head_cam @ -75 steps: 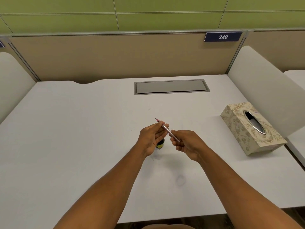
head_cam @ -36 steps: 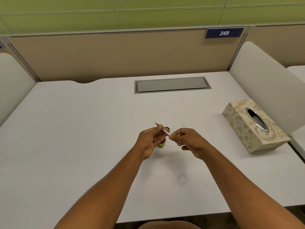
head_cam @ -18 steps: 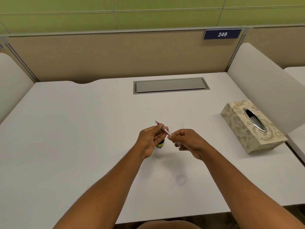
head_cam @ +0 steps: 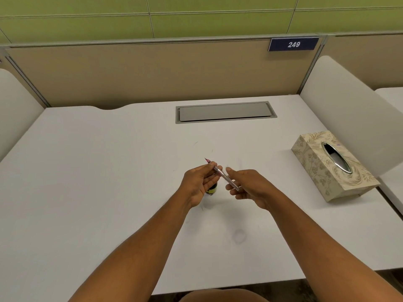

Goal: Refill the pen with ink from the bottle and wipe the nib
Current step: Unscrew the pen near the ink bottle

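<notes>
Left hand [head_cam: 199,182] still pinches slim clear pink-nibbed pen [head_cam: 220,174]; right hand [head_cam: 246,186] has just released the barrel end, fingers open: refill likely finished, wiping next.

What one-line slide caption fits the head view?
Left hand pinches a pen, right hand open beside it, above an ink bottle; tissue box at right.

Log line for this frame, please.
left hand: pinches pen, nib up and away | right hand: fingers open at pen's rear | ink bottle: on desk under left hand | tissue box: untouched
</notes>
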The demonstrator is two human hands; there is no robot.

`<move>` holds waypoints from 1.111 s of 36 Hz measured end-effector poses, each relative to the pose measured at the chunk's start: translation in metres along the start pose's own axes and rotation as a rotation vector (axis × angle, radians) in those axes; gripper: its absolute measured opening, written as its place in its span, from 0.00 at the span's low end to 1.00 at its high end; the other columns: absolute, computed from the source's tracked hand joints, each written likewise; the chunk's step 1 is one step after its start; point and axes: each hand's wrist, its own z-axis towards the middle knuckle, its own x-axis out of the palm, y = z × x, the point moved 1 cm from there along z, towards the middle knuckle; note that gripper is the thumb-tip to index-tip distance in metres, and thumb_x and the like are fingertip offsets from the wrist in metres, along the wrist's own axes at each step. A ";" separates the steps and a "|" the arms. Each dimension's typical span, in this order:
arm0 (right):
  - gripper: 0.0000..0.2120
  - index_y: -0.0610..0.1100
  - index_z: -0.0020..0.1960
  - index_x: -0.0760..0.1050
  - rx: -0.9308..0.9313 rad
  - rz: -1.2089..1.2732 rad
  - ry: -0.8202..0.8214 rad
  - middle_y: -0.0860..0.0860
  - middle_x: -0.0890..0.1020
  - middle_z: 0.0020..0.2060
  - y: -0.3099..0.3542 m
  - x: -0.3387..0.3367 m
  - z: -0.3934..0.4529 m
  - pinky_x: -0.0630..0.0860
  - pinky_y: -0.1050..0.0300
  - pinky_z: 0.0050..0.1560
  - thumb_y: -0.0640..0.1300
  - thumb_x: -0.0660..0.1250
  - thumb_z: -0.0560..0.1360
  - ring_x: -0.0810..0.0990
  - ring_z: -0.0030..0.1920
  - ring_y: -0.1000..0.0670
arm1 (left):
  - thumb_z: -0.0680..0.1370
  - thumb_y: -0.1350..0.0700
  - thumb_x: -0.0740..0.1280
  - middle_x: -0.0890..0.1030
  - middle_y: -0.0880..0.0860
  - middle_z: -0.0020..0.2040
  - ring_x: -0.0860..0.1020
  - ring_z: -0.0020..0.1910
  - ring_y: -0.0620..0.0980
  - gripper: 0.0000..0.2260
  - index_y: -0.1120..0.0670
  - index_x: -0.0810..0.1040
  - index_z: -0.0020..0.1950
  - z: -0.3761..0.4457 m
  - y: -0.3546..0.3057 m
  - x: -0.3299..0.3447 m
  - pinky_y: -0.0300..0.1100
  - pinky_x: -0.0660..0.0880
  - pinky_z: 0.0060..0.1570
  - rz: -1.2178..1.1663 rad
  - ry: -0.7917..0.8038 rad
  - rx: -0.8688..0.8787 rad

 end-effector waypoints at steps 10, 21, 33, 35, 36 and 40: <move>0.13 0.37 0.50 0.82 -0.012 0.046 0.049 0.46 0.82 0.38 -0.006 0.003 0.000 0.76 0.58 0.39 0.48 0.67 0.79 0.78 0.36 0.52 | 0.79 0.60 0.70 0.86 0.61 0.51 0.85 0.51 0.54 0.09 0.64 0.83 0.55 0.002 0.003 0.000 0.41 0.82 0.49 -0.012 -0.011 0.012; 0.20 0.41 0.54 0.81 0.055 0.090 0.068 0.45 0.85 0.43 -0.007 -0.001 -0.002 0.76 0.55 0.42 0.57 0.65 0.78 0.79 0.38 0.50 | 0.79 0.59 0.70 0.86 0.61 0.52 0.84 0.54 0.55 0.09 0.64 0.83 0.55 0.005 0.007 0.000 0.43 0.81 0.55 -0.014 -0.028 0.008; 0.11 0.41 0.52 0.83 0.037 0.006 0.073 0.48 0.83 0.41 -0.015 -0.011 -0.013 0.74 0.56 0.43 0.48 0.68 0.78 0.79 0.40 0.51 | 0.79 0.60 0.69 0.86 0.61 0.49 0.86 0.49 0.55 0.09 0.64 0.82 0.54 0.006 0.007 0.000 0.42 0.82 0.51 -0.046 -0.066 0.025; 0.12 0.41 0.52 0.83 0.041 0.000 0.088 0.49 0.83 0.42 -0.016 -0.014 -0.017 0.73 0.56 0.43 0.49 0.69 0.77 0.79 0.41 0.51 | 0.79 0.59 0.69 0.86 0.60 0.48 0.86 0.48 0.54 0.08 0.64 0.82 0.53 0.007 0.007 0.000 0.42 0.82 0.51 -0.057 -0.073 0.032; 0.12 0.42 0.52 0.84 0.041 -0.009 0.091 0.49 0.83 0.42 -0.016 -0.016 -0.019 0.73 0.55 0.43 0.49 0.69 0.77 0.79 0.41 0.51 | 0.79 0.59 0.69 0.86 0.60 0.47 0.86 0.47 0.54 0.07 0.63 0.82 0.52 0.007 0.006 0.000 0.42 0.82 0.50 -0.063 -0.076 0.037; 0.10 0.44 0.50 0.84 0.000 -0.112 0.036 0.51 0.77 0.39 -0.021 -0.026 -0.025 0.67 0.54 0.45 0.49 0.67 0.78 0.74 0.40 0.51 | 0.79 0.60 0.69 0.86 0.60 0.49 0.86 0.44 0.53 0.06 0.63 0.82 0.50 0.008 0.003 -0.001 0.42 0.83 0.48 -0.085 -0.080 0.048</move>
